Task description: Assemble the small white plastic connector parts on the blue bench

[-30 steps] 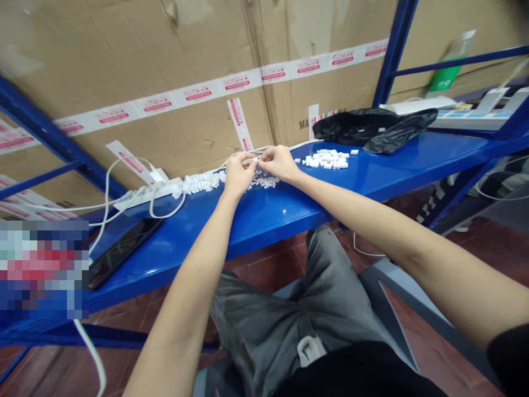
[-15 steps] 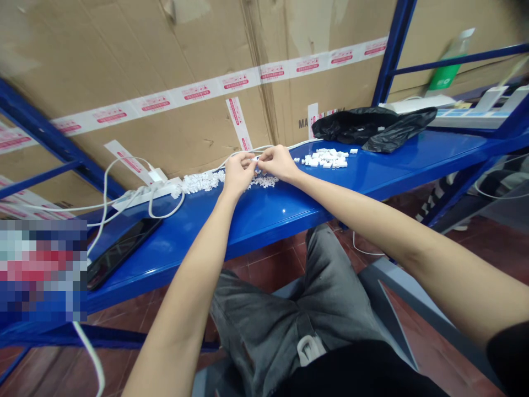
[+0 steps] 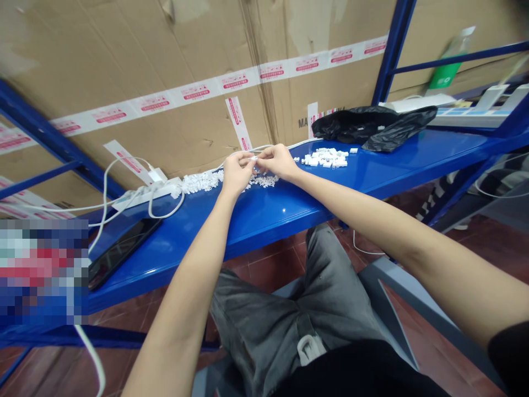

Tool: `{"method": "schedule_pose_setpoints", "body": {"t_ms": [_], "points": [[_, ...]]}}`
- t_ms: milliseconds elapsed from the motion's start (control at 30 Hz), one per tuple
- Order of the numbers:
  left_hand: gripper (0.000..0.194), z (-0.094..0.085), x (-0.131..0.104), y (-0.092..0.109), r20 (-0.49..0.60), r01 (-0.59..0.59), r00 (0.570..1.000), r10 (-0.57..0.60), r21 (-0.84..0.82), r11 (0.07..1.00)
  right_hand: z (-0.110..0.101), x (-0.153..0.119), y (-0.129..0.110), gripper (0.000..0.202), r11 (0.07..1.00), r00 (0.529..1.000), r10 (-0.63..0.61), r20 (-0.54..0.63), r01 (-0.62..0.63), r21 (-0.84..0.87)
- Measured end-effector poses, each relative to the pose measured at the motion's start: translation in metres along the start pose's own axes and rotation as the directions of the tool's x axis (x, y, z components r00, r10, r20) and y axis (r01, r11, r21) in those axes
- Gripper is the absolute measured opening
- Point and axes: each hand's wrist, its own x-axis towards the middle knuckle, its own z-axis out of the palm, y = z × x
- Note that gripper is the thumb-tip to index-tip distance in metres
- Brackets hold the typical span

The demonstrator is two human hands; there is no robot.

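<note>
My left hand and my right hand meet fingertip to fingertip above the blue shelf. Between their pinched fingers is a small white piece, mostly hidden. Behind and left of my left hand spreads a pile of small white parts. Smaller white bits lie just below my hands. To the right of my right hand sits a group of larger white blocks.
A black plastic bag lies at the back right. On the left are a white power strip with cables and a black phone. Cardboard stands behind the shelf; a green-labelled bottle is far right.
Both hands stay at the same spot; only the fingers around the small piece have shifted slightly.
</note>
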Motion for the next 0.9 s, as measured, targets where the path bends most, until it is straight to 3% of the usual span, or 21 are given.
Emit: {"method": "schedule_pose_setpoints", "body": {"t_ms": [200, 400, 900], "points": [[0.007, 0.0003, 0.0014, -0.0013, -0.009, 0.024, 1.0, -0.024, -0.057, 0.998, 0.0022, -0.0006, 0.0016, 0.012, 0.997, 0.999, -0.026, -0.03, 0.028, 0.069], [0.007, 0.0016, 0.0014, -0.0022, -0.002, 0.041, 0.999, -0.041, -0.079, 0.996, 0.0022, -0.002, 0.003, 0.007, 0.996, 0.995, -0.087, -0.056, 0.088, 0.013], [0.004, 0.0018, 0.0017, -0.0029, -0.003, 0.04, 0.999, -0.041, -0.081, 0.996, 0.0025, -0.0008, 0.0049, 0.005, 0.996, 0.993, -0.089, -0.078, 0.087, -0.017]]}}
